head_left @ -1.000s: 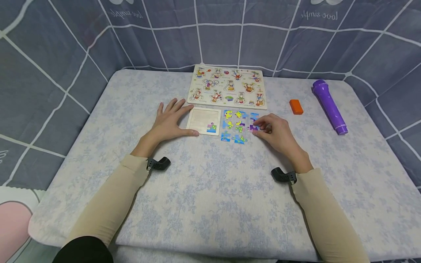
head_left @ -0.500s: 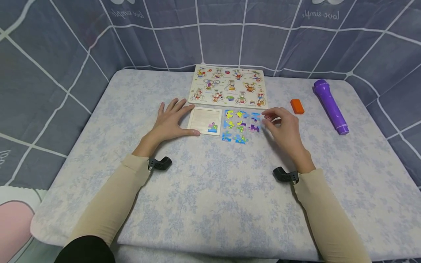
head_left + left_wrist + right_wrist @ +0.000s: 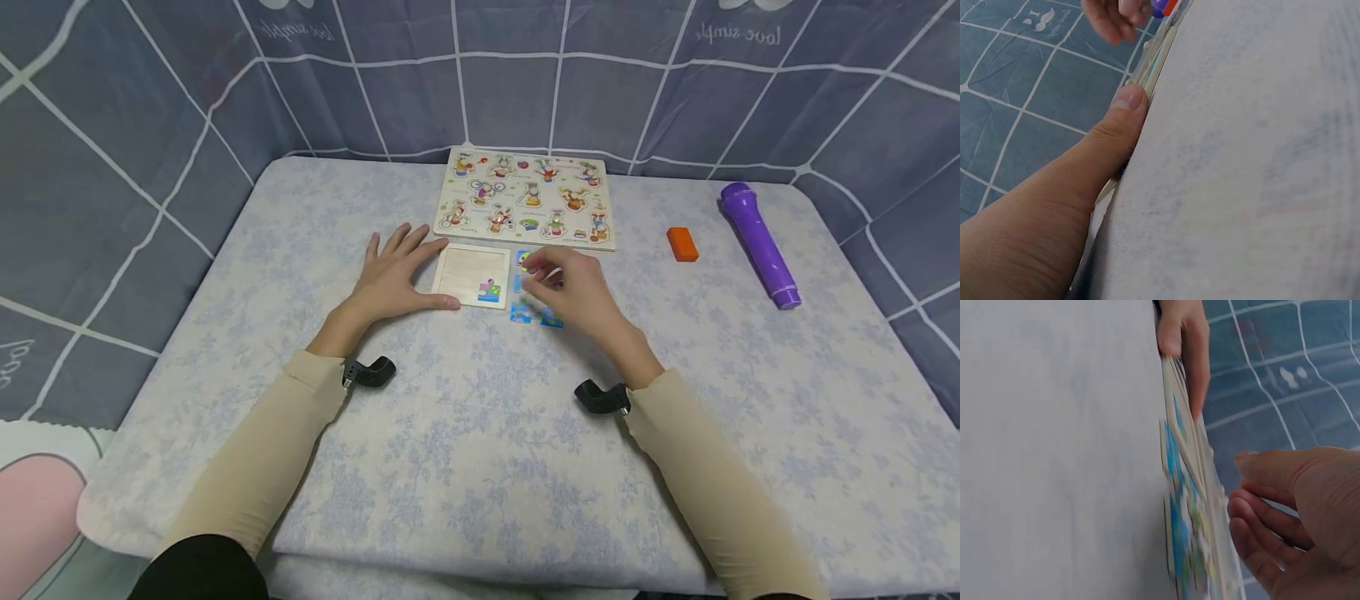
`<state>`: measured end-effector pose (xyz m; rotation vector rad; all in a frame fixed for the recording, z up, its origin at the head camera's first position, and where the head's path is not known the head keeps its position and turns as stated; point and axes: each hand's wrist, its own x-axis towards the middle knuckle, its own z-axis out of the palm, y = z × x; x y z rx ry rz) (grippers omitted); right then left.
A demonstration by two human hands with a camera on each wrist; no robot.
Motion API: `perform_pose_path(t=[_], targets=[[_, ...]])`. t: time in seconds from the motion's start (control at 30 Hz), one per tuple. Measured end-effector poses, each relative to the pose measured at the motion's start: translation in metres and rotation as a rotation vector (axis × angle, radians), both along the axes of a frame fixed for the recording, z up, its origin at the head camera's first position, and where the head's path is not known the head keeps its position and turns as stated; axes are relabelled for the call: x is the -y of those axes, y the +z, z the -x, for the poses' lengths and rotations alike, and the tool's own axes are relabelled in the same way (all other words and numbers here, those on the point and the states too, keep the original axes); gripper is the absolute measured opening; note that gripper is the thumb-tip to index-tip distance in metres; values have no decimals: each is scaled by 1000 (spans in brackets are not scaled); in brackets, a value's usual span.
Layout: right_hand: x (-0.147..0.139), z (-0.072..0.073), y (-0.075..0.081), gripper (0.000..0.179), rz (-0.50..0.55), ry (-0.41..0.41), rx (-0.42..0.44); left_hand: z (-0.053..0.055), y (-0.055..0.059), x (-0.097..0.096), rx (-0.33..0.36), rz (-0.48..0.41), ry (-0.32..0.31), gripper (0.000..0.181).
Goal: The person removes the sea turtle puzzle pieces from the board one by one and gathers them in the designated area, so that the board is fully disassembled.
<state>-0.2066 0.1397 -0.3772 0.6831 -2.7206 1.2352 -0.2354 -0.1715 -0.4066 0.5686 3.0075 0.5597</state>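
My left hand rests on the table with spread, straight fingers, its index fingertip and thumb at the left corners of a small wooden puzzle tray. One blue, pink and green jigsaw piece sits in the tray's lower right corner. Just right of the tray lie several loose jigsaw pieces, mostly hidden in the head view by my right hand, which is above them. In the right wrist view, the thumb and fingers of that hand are loosely bent, with a gap and nothing visible between them.
A larger wooden picture board with animal figures lies behind the tray. Toward the right are an orange block and a purple microphone-shaped stick. A grey checked curtain stands behind the table.
My right hand drew away from the purple piece at the right of the loose pieces, then moved left over them toward the tray. My left hand stays at the tray.
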Motion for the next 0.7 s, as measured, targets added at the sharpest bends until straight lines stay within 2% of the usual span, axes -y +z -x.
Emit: perform_pose_path(t=[0.13,0.23,0.37,0.57,0.7], targets=[[27,2,-2,35,-31,40,68,-1,1,1,1,5,-2,109],[37,3,-6,45,-53,48,92,-2,0,0,1,3,-10,109],[41,3,-12,55,-99,76,81,-2,-1,-1,8,1,-12,108],[44,5,-15,59,-150,97,26,-2,2,0,-1,1,-4,108],[46,6,-14,63,-173,106,41,-3,1,0,-2,3,2,107]])
